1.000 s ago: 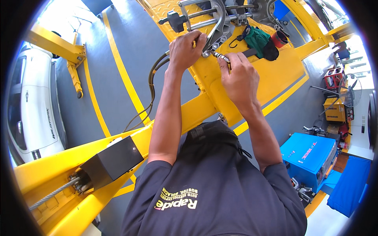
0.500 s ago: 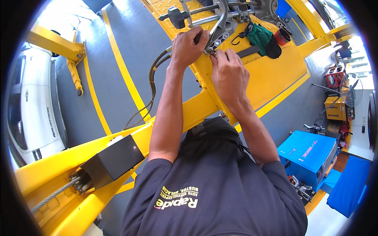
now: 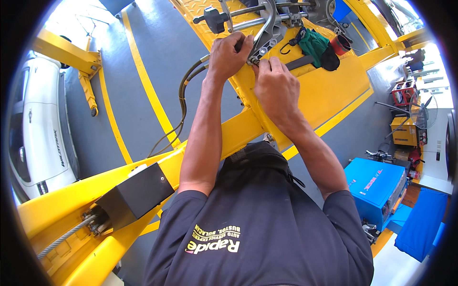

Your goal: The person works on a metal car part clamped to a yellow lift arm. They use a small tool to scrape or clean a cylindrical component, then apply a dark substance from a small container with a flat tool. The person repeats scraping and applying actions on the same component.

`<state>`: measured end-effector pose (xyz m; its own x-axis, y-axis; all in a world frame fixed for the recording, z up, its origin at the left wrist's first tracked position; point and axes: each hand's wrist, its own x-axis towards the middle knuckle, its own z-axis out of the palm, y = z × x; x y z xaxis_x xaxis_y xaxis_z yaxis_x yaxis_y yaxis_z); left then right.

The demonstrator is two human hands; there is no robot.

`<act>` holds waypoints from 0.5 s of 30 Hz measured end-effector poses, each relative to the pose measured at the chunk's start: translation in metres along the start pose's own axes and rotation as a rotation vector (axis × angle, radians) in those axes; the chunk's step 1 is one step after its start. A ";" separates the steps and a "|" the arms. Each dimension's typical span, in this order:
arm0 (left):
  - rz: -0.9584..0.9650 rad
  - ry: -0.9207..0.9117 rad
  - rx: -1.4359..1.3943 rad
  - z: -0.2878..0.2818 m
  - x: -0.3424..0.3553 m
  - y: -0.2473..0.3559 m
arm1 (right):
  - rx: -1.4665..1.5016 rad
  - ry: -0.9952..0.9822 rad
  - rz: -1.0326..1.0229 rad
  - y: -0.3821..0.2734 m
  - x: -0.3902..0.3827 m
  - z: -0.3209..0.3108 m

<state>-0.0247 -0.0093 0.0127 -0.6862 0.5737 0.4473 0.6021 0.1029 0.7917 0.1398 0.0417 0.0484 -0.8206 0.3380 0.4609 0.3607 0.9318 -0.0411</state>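
Far left, we note two dark hoses curving up to pass behind the left wrist. A black knob stands just above the left hand. That hand is half closed, knuckles up, beside the lower end of the grey metal frame; its palm side is hidden, so we cannot tell what, if anything, it holds.

Next across, a small metal fitting sits at the frame's lower end, over the edge of the yellow platform. The right hand has its fingertips pinched close on it, most of the piece covered. We judge the step in hand to be lining up or turning this fitting at the frame. The next move seems to call for a steady left hand and small finger turns.

Farther right, a dark flat bar and green cloth lie on the platform.
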 end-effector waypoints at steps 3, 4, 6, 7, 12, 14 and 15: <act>0.023 0.020 0.013 0.001 0.000 0.000 | 0.015 -0.023 -0.028 0.003 0.003 -0.005; 0.043 0.037 0.015 0.003 0.001 -0.005 | 0.033 -0.027 -0.051 0.005 0.005 -0.007; 0.048 0.044 0.019 0.005 0.001 -0.007 | 0.039 -0.056 -0.017 0.005 0.007 -0.005; 0.034 0.037 0.025 0.006 0.001 -0.009 | 0.041 -0.070 -0.001 0.005 0.007 -0.004; 0.018 0.037 0.010 0.008 0.000 -0.008 | 0.120 -0.176 0.087 0.007 0.015 -0.008; -0.041 -0.010 0.002 0.005 0.003 -0.008 | 0.171 -0.183 0.147 0.005 0.015 -0.007; -0.040 -0.024 0.014 0.006 0.004 -0.007 | 0.183 -0.144 0.167 0.004 0.010 -0.001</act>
<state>-0.0288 -0.0031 0.0066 -0.6997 0.5883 0.4054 0.5806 0.1375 0.8025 0.1339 0.0489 0.0533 -0.8156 0.4920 0.3046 0.4208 0.8656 -0.2715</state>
